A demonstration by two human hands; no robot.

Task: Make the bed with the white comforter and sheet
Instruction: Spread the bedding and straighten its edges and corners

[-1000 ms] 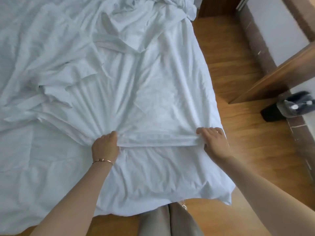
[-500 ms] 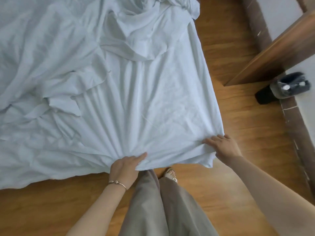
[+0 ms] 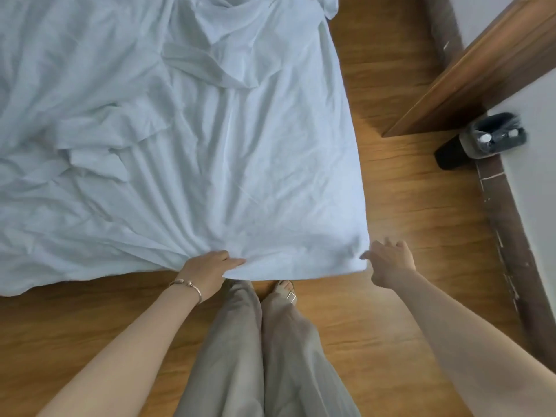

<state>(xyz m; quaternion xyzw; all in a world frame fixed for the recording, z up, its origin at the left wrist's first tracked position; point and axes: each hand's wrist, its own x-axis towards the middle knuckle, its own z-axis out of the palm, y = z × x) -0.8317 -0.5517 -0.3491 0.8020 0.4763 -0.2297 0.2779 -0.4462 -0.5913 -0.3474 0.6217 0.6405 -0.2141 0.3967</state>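
Observation:
A white sheet [image 3: 240, 164] lies spread and creased over the bed, bunched in folds at the far end and on the left. Its near edge hangs just in front of my legs. My left hand [image 3: 207, 267], with a bracelet on the wrist, pinches that near edge, and creases fan out from the grip. My right hand [image 3: 389, 261] is beside the sheet's near right corner with fingers spread; only the thumb tip touches the cloth. The comforter is hidden under the sheet.
Wooden floor [image 3: 406, 206] runs along the bed's right side and near end. A wooden panel [image 3: 481, 70] leans in at the upper right. A black bin [image 3: 487, 139] stands by the wall. My beige trousers [image 3: 258, 356] and a sandalled foot [image 3: 284, 291] are below the sheet's edge.
Both hands drew the sheet's edge toward me until it covered the bedding at the near end. My right hand then opened off the corner; the left keeps its grip.

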